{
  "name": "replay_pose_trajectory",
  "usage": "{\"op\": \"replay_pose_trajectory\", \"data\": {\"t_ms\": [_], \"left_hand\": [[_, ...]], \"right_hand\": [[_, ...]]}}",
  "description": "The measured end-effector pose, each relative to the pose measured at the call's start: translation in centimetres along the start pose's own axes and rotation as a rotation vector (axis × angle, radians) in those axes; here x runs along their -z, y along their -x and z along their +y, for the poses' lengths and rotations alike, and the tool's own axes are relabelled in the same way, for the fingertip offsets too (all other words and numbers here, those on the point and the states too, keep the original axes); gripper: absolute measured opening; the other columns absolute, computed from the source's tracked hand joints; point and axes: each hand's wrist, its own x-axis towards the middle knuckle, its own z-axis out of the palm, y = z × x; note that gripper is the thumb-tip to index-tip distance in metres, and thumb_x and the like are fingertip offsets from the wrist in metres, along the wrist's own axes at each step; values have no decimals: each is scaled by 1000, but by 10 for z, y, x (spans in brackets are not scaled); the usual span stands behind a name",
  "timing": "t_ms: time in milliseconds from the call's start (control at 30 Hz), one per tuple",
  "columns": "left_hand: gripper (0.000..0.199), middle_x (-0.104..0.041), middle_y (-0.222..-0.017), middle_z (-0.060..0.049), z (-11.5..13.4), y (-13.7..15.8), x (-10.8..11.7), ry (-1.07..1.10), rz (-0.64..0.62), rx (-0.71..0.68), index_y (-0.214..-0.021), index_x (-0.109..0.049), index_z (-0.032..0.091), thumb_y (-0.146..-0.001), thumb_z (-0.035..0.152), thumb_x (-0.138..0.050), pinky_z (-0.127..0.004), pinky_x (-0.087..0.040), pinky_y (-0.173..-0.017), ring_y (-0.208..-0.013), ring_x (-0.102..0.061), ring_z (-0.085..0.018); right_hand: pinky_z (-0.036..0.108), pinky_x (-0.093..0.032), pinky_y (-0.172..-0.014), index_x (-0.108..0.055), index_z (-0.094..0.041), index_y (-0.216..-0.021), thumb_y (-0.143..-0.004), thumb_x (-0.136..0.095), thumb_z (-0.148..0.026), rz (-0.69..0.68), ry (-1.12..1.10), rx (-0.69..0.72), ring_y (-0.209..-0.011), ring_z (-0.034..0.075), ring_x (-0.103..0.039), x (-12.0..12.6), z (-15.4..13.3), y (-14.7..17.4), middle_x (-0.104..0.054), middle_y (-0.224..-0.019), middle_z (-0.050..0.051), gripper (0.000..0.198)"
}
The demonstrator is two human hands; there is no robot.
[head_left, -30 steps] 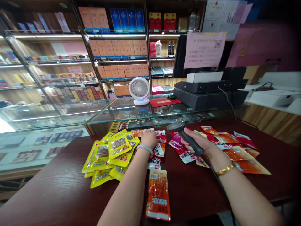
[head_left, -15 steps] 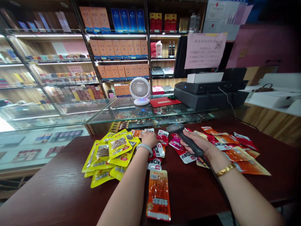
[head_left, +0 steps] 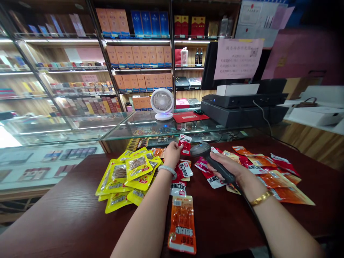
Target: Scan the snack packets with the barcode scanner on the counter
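My left hand [head_left: 172,153] pinches a small red and white snack packet [head_left: 185,144] by its left edge, held up off the table. Just to its right, my right hand [head_left: 224,165] grips the handle of a dark barcode scanner [head_left: 215,161], its head turned left beside the packet. Below my left hand lie more red and white packets [head_left: 185,169], partly hidden by the wrist. A pile of yellow snack packets [head_left: 138,167] is left of my forearm. One long orange packet [head_left: 182,224] lies flat between my arms. Orange and red packets [head_left: 279,179] spread beyond my right hand.
A glass display counter [head_left: 126,129] borders the dark wooden table [head_left: 72,208] at the back. On it stand a white fan [head_left: 162,104], a red mat [head_left: 189,116] and a black cash register unit [head_left: 242,111]. Lit shelves of boxes [head_left: 139,55] rise behind.
My left hand has lifted a red and white packet from the pile and brought it up near the scanner head. The scanner stays in nearly the same place in my right hand.
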Motion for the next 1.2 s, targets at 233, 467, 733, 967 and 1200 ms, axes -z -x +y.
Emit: {"op": "replay_pose_trajectory", "data": {"t_ms": [233, 467, 733, 967, 1200], "left_hand": [[20, -52, -60, 6, -2, 1, -5, 23, 21, -46, -71, -46, 22, -82, 34, -57, -24, -37, -67, -59, -48, -12], [12, -63, -71, 3, 16, 12, -7, 133, -144, -75, -85, -55, 21, -85, 33, -57, -23, -44, -66, -67, -57, -12], [23, -72, -105, -8, 13, 15, 12, -276, -415, -297, -97, -70, 24, -76, 33, -69, -38, -43, -97, -105, -62, -25], [29, -71, -106, -9, 12, 16, 19, -556, -422, -321, -84, -72, 28, -80, 54, -60, -58, -19, -111, -116, -54, -32], [26, -71, -106, -7, 13, 15, 25, -513, -555, -295, -81, -75, 30, -71, 54, -70, -64, -6, -112, -121, -48, -35]], "right_hand": [[18, -32, -29, -50, -21, -80, -81, -62, -63, -19, 0, 13, -33, 6, -44, 3, 2, 0, -54, -57, -4, 44], [19, -31, -29, -53, -20, -81, -81, -61, -64, -17, -4, 0, -33, 7, -43, 4, 0, 1, -55, -58, -4, 45], [19, -31, -29, -50, -21, -80, -81, -62, -62, -10, -24, 12, -34, 7, -43, 9, 1, 0, -54, -57, -5, 43], [18, -30, -29, -50, -22, -82, -82, -61, -62, -10, -18, 1, -33, 6, -42, 9, 1, 1, -54, -57, -5, 42], [19, -31, -29, -49, -21, -77, -80, -63, -63, -2, -23, -27, -33, 7, -43, 10, 2, -1, -55, -58, -3, 45]]}}
